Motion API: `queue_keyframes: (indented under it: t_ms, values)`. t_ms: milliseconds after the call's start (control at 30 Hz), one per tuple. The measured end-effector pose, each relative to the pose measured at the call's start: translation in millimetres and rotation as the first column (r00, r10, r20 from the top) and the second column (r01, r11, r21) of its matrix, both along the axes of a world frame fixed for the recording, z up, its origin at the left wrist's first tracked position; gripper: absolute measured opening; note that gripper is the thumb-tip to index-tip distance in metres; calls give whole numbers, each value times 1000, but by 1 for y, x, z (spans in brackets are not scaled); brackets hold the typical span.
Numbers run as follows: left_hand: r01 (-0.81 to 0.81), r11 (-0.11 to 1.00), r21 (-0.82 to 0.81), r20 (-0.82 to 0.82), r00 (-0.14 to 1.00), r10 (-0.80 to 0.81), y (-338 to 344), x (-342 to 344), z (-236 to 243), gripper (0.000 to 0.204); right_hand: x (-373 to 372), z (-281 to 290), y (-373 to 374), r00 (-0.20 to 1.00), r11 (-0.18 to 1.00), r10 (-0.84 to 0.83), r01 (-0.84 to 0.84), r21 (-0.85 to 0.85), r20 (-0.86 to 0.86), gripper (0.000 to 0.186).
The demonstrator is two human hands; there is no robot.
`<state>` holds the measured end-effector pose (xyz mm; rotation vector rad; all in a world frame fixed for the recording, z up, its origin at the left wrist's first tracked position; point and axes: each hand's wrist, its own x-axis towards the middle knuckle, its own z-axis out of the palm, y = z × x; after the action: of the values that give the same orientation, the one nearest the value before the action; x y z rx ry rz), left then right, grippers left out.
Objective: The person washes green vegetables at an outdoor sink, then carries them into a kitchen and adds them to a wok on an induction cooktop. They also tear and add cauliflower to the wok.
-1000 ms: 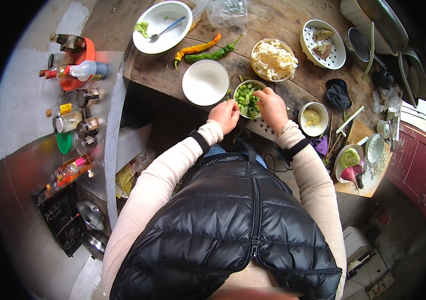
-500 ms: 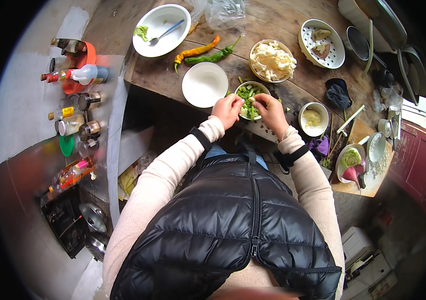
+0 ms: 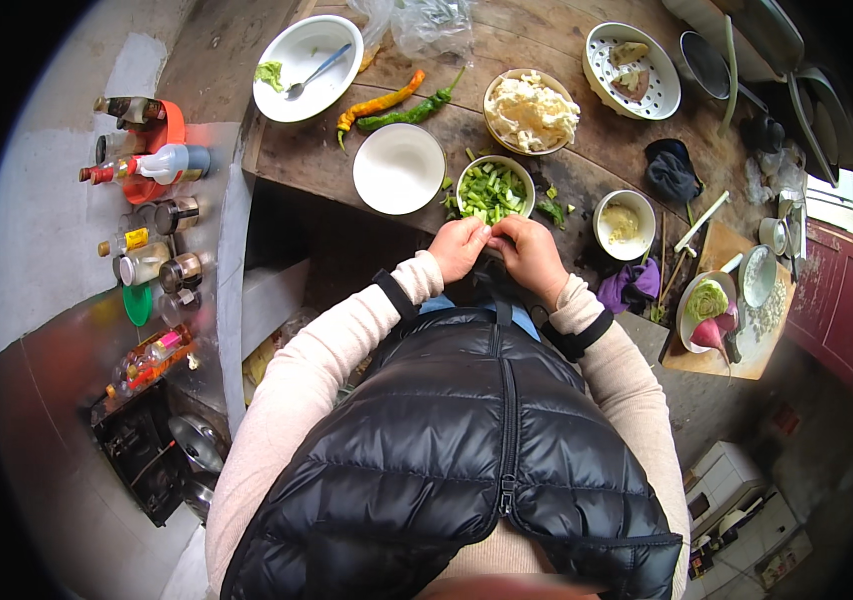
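Observation:
My left hand (image 3: 455, 250) and my right hand (image 3: 530, 258) meet just at the near side of a small white bowl of chopped green vegetable (image 3: 493, 192), both closed, fingertips pinched together; whatever is between them is too small to make out. To the bowl's left stands an empty white bowl (image 3: 399, 168), with an orange-yellow pepper (image 3: 382, 104) and a green pepper (image 3: 407, 115) lying behind it. A bowl of torn white pieces (image 3: 531, 110) sits behind the greens. A smaller bowl of yellowish paste (image 3: 625, 226) and a purple cloth (image 3: 629, 287) are off to the right.
The wooden table (image 3: 467, 48) also bears a perforated bowl (image 3: 655, 72), a spoon dish (image 3: 292, 60), pans (image 3: 707, 65), a black cloth (image 3: 672, 170) and a cutting board (image 3: 759, 350) with radishes. Seasoning bottles (image 3: 152, 255) crowd a ledge at left, above a stove (image 3: 132, 450).
Both hands have come down from inside the greens bowl to its near edge, closer to my body, and now meet there. The view has shifted slightly.

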<state>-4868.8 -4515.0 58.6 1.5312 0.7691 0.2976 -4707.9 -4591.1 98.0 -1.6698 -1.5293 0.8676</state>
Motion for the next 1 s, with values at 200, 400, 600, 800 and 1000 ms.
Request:
queue_keyframes:
  t_ms: [200,400,600,800,1000]
  values:
    - [-149,529,-835,-63,982,178,-9,-5,14,26,-11,12,-4,978,995,21,-42,93,209,9]
    - [-159,492,-856,-14,958,285,1,-23,13,26,1,14,6,987,969,-73,35,244,145,10]
    - [-351,751,-560,-184,936,301,17,-56,-6,30,41,-13,39,883,990,-142,131,55,448,6]
    - [-349,787,-508,-201,937,286,13,-64,-24,30,39,-38,56,834,996,-54,81,-25,549,15]
    - [-383,788,-482,-240,923,301,7,-67,-39,28,23,-31,64,873,999,22,-34,15,488,36]
